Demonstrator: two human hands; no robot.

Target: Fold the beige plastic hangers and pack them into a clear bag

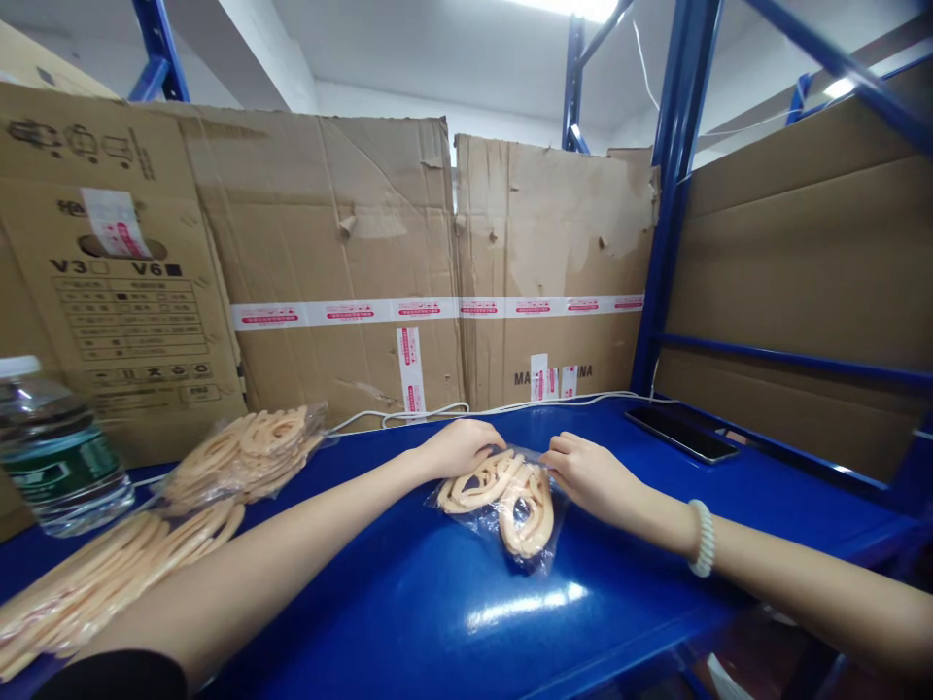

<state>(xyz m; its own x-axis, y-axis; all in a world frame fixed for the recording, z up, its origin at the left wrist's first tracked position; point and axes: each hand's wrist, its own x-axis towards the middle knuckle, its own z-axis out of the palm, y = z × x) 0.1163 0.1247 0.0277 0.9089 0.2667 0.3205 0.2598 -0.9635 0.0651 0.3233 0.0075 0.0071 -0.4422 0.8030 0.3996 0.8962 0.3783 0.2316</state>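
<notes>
A clear plastic bag (502, 506) holding several peach-coloured flat rings lies on the blue shelf surface (437, 603). My left hand (459, 445) rests on the bag's far left edge with its fingers curled and pinching the plastic. My right hand (587, 472) grips the bag's far right edge, fingers closed on it. A white bead bracelet (703, 537) circles my right wrist.
A filled bag of the same rings (244, 452) and a loose row of rings (109, 574) lie at the left. A water bottle (54, 447) stands at the far left. A black phone (681, 433) lies at the right. Cardboard boxes (350, 262) and a white cable (437, 410) line the back.
</notes>
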